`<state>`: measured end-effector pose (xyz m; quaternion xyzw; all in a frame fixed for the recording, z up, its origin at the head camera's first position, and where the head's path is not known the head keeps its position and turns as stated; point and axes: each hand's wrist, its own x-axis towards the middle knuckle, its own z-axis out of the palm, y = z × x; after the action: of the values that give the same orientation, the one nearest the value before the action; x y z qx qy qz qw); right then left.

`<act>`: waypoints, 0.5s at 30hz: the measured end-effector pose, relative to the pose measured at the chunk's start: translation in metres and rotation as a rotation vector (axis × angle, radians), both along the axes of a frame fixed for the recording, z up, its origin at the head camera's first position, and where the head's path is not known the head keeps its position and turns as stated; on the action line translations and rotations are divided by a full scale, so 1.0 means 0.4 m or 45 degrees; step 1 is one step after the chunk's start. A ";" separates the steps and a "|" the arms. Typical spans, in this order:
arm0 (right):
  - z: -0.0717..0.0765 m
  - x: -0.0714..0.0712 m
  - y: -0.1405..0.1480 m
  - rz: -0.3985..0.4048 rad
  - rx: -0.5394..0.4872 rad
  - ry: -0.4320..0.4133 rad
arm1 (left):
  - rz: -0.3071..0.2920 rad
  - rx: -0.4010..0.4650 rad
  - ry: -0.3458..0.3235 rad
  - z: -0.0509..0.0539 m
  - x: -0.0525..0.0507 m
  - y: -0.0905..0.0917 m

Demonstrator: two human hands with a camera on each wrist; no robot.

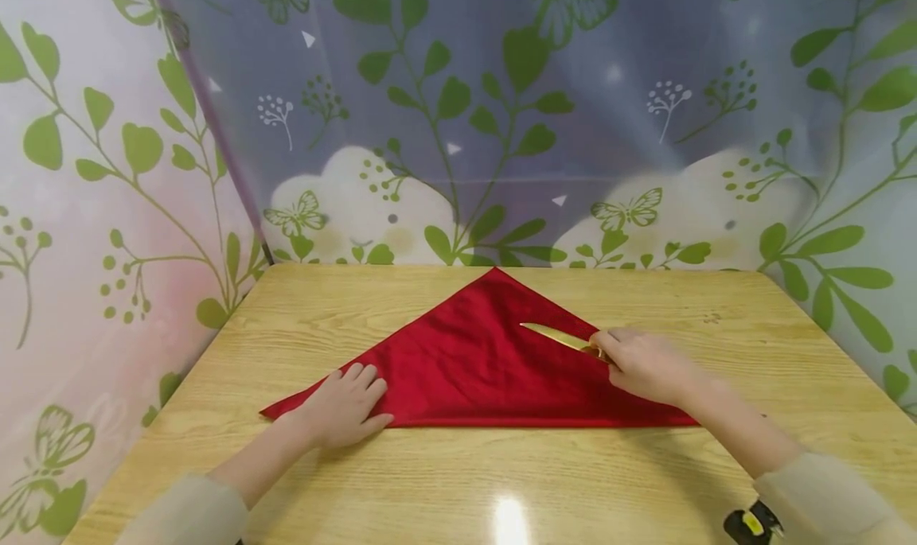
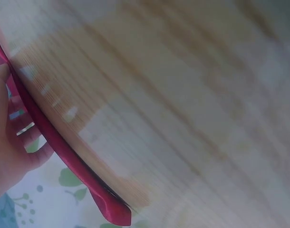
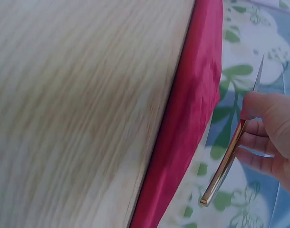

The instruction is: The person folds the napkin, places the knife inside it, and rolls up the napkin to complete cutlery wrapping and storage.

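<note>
A red satin cloth napkin (image 1: 458, 370), in a triangle, lies on the wooden table (image 1: 501, 469) with its peak toward the back. My left hand (image 1: 349, 408) rests on the napkin's left part, fingers spread. In the left wrist view, that hand (image 2: 9, 137) lies over the edge of the red cloth (image 2: 54, 137). My right hand (image 1: 645, 366) grips a gold table knife (image 1: 555, 336) above the napkin's right side, its blade pointing left. The right wrist view shows the knife's handle (image 3: 221, 171) pinched between thumb and fingers, apart from the cloth (image 3: 183, 128).
Behind the table hangs a backdrop (image 1: 458, 131) printed with green leaves and butterflies, with similar side panels (image 1: 93, 211). A black-and-yellow wrist device (image 1: 752, 523) shows at the right sleeve (image 1: 824, 493).
</note>
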<state>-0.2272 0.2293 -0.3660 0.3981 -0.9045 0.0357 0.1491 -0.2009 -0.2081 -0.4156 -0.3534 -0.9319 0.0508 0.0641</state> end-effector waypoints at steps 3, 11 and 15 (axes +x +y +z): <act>-0.001 0.002 -0.034 0.035 0.027 -0.014 | 0.005 0.001 -0.003 -0.001 0.000 0.002; -0.014 0.002 -0.128 0.179 0.056 -0.059 | 0.013 0.002 -0.025 0.000 0.000 0.003; -0.022 0.004 -0.169 0.218 0.079 -0.117 | 0.018 0.012 -0.028 0.003 -0.001 0.002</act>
<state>-0.2256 0.1619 -0.3748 0.4764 -0.8736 0.0385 0.0913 -0.2015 -0.2072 -0.4144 -0.3471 -0.9352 0.0429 0.0553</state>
